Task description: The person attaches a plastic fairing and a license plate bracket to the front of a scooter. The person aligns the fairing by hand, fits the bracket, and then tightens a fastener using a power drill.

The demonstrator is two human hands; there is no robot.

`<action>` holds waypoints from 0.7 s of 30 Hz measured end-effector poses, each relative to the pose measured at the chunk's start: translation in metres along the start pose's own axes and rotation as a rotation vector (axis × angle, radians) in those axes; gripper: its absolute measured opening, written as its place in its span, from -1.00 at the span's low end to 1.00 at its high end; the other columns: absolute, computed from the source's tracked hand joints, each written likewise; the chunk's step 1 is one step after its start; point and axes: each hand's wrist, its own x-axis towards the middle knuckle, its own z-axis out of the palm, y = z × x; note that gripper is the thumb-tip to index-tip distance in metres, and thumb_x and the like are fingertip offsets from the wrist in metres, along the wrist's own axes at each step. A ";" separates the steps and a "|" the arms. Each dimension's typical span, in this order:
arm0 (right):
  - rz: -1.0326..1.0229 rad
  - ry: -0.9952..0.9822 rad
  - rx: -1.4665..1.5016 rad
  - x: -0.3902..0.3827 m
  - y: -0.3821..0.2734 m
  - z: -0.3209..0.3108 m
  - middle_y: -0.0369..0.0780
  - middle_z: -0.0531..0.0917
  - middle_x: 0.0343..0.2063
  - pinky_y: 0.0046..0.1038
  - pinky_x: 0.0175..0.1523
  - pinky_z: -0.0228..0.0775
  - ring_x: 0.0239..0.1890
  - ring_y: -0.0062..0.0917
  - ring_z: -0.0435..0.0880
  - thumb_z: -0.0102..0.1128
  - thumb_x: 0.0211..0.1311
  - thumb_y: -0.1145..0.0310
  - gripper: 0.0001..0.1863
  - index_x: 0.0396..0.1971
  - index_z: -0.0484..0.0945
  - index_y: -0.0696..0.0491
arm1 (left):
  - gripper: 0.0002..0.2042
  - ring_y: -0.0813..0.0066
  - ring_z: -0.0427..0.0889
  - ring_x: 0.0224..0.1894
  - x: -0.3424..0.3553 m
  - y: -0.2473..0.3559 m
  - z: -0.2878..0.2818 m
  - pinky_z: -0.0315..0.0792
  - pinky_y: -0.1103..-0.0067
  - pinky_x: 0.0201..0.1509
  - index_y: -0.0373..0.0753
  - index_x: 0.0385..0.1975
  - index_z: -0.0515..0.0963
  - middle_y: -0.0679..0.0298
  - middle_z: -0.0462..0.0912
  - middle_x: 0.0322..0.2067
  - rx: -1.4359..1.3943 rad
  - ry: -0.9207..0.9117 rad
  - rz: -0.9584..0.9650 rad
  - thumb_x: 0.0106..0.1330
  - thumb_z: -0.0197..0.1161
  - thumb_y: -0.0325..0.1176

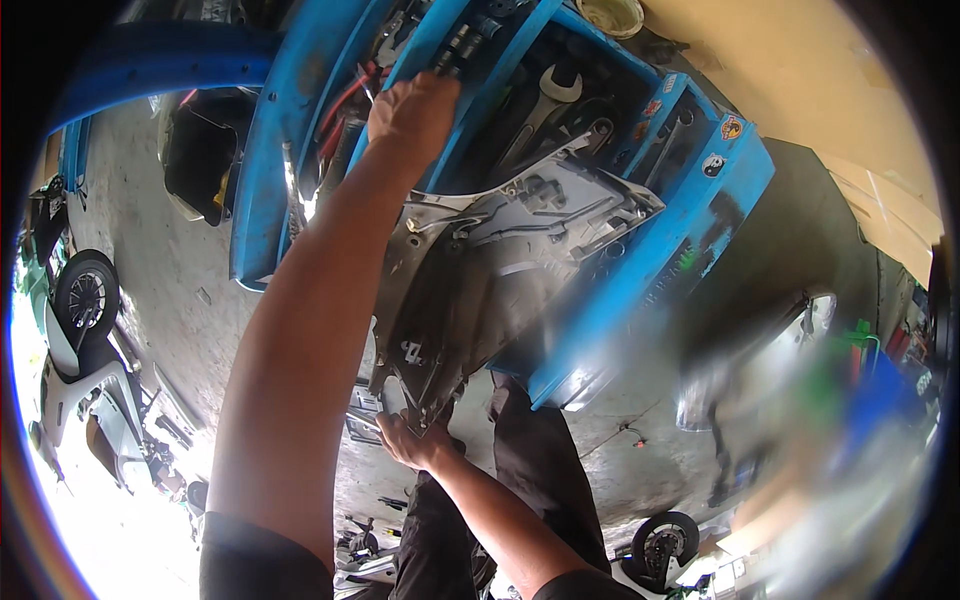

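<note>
My left hand [415, 118] reaches up into the blue metal tool tray [510, 60], its fingers curled at a compartment divider. Right beside its fingertips lie dark metal sockets [465, 42]; what the fingers hold, if anything, is hidden. Lower down, my right hand [412, 442] grips the narrow end of a grey and black plastic vehicle body panel [450, 290]. The panel's inner side, with ribs and clips, faces up, and its wide upper end overlaps the tray's near edge. Past that end, a large open-end wrench [545, 110] lies in a compartment.
Red-handled pliers [340, 115] and other tools fill the tray's left part. Cardboard [800, 80] stands at upper right, near a round tub [610, 15]. Wheels [87, 290] and vehicle parts lie on the concrete floor [190, 290] on both sides. Blur and glare cover the lower right.
</note>
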 end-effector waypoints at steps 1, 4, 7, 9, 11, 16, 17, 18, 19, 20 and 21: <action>-0.003 0.000 0.000 -0.001 0.001 0.000 0.03 0.50 0.14 -0.33 -0.25 0.61 0.05 -0.03 0.58 0.65 -0.34 0.32 0.03 0.24 0.25 0.14 | -0.80 0.03 0.68 -0.04 -0.002 0.000 0.005 0.58 0.24 -0.02 -0.18 -0.18 0.62 0.02 0.63 -0.11 0.003 0.036 0.010 0.25 0.14 -0.45; -0.024 0.017 -0.094 -0.003 0.010 0.000 0.08 0.50 0.14 -0.33 -0.24 0.61 0.03 -0.05 0.59 0.69 -0.41 0.27 0.11 0.26 0.22 0.13 | -0.79 -0.02 0.66 -0.08 -0.006 0.006 0.006 0.55 0.14 -0.08 -0.08 -0.15 0.60 0.10 0.59 -0.09 0.141 -0.139 -0.078 0.29 0.07 -0.44; 0.003 0.050 -0.178 -0.001 0.011 0.009 0.10 0.56 0.03 -0.21 -0.19 0.59 -0.03 -0.09 0.62 0.59 -0.22 0.09 -0.02 0.22 0.25 0.12 | -0.84 0.00 0.67 -0.10 -0.020 -0.011 0.008 0.55 0.17 -0.07 -0.14 -0.17 0.56 0.13 0.61 -0.14 -0.005 0.116 -0.031 0.27 0.17 -0.43; 0.400 -0.059 1.004 0.009 0.014 0.005 0.06 0.58 -0.11 -0.14 -0.07 0.51 -0.06 -0.09 0.60 0.31 0.05 0.01 -0.31 0.10 0.34 0.10 | -0.82 0.02 0.67 -0.12 -0.035 -0.021 -0.008 0.55 0.22 -0.05 -0.15 -0.15 0.54 0.13 0.61 -0.15 -0.178 0.247 0.059 0.26 0.24 -0.42; 0.830 -0.126 1.865 0.006 0.014 0.010 0.01 0.60 -0.25 -0.08 0.04 0.42 -0.10 -0.08 0.59 0.04 0.32 -0.07 -0.49 -0.03 0.44 0.08 | -0.77 0.11 0.70 -0.16 -0.062 -0.028 -0.034 0.56 0.30 -0.12 -0.19 -0.12 0.50 0.14 0.61 -0.14 -0.350 0.365 0.041 0.25 0.29 -0.42; 0.482 -0.535 1.417 -0.078 -0.014 0.075 -0.01 0.65 -0.11 -0.16 0.09 0.41 -0.02 -0.09 0.59 0.02 0.24 0.26 -0.68 -0.05 0.54 0.00 | -0.70 0.39 0.69 -0.07 -0.196 -0.049 -0.091 0.60 0.51 -0.03 -0.34 -0.07 0.42 0.24 0.60 -0.17 -1.248 0.513 -0.114 0.25 0.32 -0.61; 0.777 -0.492 1.571 -0.076 0.011 0.047 -0.04 0.59 0.01 -0.15 0.13 0.38 0.07 -0.11 0.54 0.11 0.18 0.29 -0.60 0.05 0.47 0.00 | -0.71 0.36 0.70 -0.08 -0.242 -0.074 -0.077 0.60 0.51 -0.02 -0.35 -0.05 0.41 0.20 0.59 -0.16 -1.268 0.541 -0.200 0.27 0.30 -0.61; 0.882 -0.480 1.551 -0.077 0.022 0.032 -0.06 0.53 0.10 -0.15 0.16 0.35 0.13 -0.14 0.50 0.17 0.13 0.32 -0.50 0.12 0.40 -0.01 | -0.71 0.32 0.70 -0.09 -0.283 -0.091 -0.060 0.60 0.51 -0.01 -0.37 -0.03 0.41 0.17 0.59 -0.15 -1.313 0.581 -0.257 0.28 0.28 -0.61; 0.989 -0.464 1.535 -0.078 0.033 0.019 -0.08 0.47 0.18 -0.15 0.20 0.32 0.19 -0.16 0.45 0.22 0.08 0.34 -0.40 0.19 0.34 -0.01 | -0.71 0.30 0.70 -0.10 -0.322 -0.104 -0.045 0.60 0.50 0.01 -0.38 -0.02 0.42 0.16 0.59 -0.14 -1.338 0.560 -0.469 0.29 0.26 -0.61; 0.893 -0.474 1.367 -0.083 0.011 0.029 -0.11 0.42 0.23 -0.14 0.23 0.29 0.24 -0.19 0.42 0.26 0.04 0.36 -0.31 0.24 0.28 -0.02 | -0.71 0.28 0.70 -0.11 -0.350 -0.109 -0.024 0.60 0.48 0.03 -0.40 0.00 0.43 0.15 0.59 -0.14 -1.384 0.535 -0.657 0.30 0.24 -0.61; 0.831 -0.388 1.317 -0.074 -0.007 0.035 -0.13 0.39 0.26 -0.15 0.25 0.26 0.27 -0.21 0.39 0.28 0.02 0.37 -0.28 0.26 0.26 -0.02 | -0.70 0.28 0.69 -0.11 -0.385 -0.120 0.001 0.59 0.48 0.00 -0.40 0.04 0.44 0.15 0.59 -0.13 -1.503 0.484 -0.780 0.32 0.22 -0.56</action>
